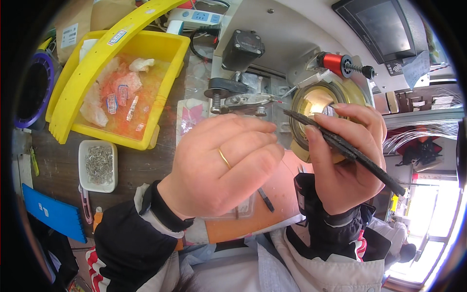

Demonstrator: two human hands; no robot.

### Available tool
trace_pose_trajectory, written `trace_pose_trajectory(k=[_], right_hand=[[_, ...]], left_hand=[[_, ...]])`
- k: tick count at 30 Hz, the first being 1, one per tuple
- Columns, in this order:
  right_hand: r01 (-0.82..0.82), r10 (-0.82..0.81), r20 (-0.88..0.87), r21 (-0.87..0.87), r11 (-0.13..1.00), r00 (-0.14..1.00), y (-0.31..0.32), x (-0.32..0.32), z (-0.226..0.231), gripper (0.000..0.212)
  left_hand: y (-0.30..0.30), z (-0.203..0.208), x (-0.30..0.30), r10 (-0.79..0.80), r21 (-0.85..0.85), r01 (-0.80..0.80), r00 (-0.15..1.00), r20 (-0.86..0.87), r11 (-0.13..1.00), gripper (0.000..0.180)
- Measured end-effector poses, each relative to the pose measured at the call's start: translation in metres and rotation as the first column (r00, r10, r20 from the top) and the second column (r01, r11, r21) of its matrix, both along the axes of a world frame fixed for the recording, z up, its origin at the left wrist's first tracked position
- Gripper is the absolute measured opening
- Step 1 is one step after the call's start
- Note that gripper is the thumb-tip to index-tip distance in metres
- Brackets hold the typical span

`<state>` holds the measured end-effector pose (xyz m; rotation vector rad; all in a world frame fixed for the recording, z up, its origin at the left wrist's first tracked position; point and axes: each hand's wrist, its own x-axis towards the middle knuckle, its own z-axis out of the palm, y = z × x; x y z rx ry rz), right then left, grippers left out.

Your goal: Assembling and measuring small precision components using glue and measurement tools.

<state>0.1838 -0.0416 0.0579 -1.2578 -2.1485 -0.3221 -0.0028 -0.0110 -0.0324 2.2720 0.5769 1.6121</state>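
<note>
My right hand [348,155] grips a pair of dark tweezers [377,170], their tips pointing left toward the metal arm [245,100] of a small bench machine. My left hand [224,165], with a gold ring on one finger, is just below that arm, its back turned up. Its fingers are bent and pressed together; whatever they may hold is hidden under the hand. Behind the tweezer tips sits a round gold-coloured reel or dish [300,112]. A dark slim tool [266,199] lies on the orange work surface [243,228] beneath my hands.
At left stands a yellow tray [168,82] holding plastic bags and tangled orange thread. Near it are a white dish [98,187] of small metal pieces, a pink cutter [85,204] and a blue plate [53,209]. A black motor [242,49], red cylinder [335,64] and screen [382,31] are farther back.
</note>
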Motion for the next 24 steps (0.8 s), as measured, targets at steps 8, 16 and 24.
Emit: trace_pose_trajectory(k=[8,16,24], right_hand=[[0.0,0.001,-0.048,0.025,1.0,0.999,0.0,0.001,-0.005,0.028],[-0.012,0.012,0.0,0.053,0.999,1.0,0.002,0.006,-0.005,0.028],[-0.137,0.161,-0.314,0.099,0.986,0.936,-0.006,0.01,-0.012,0.018]], left_hand=[[0.001,0.001,0.0,-0.012,0.0,0.012,1.0,-0.002,1.0,0.027],[0.006,-0.004,0.006,-0.018,0.003,0.018,1.0,0.017,1.0,0.025],[-0.009,0.02,-0.018,-0.094,-0.029,0.091,0.99,-0.109,0.995,0.022]])
